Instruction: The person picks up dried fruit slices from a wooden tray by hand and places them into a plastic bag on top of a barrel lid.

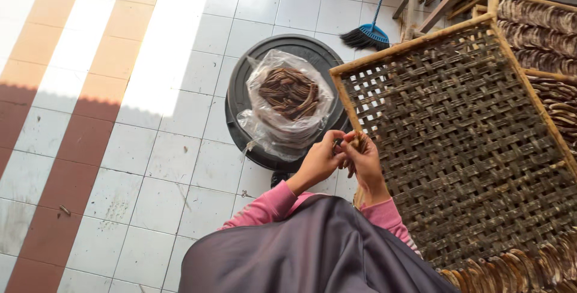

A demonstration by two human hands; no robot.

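From the head camera I look straight down at both of my hands, held together in front of my chest above the white tiled floor (pixel 174 161). My left hand (pixel 318 159) and right hand (pixel 363 162) are pressed against each other, and the fingers of both are curled shut around a small bunch of thin brown dried strips (pixel 358 142), whose ends poke up between them just at the near-left edge of the large woven bamboo drying rack (pixel 469 125). My pink sleeves (pixel 267 204) run back under a dark grey cloth (pixel 312 251). Just beyond my hands, a clear plastic bag of coiled brown strips (pixel 290 97) sits on a round black lid (pixel 312 49). More brown curved strips (pixel 517 269) lie in a row along the near edge of the rack. A blue-headed broom (pixel 368 34) rests on the floor farther off.
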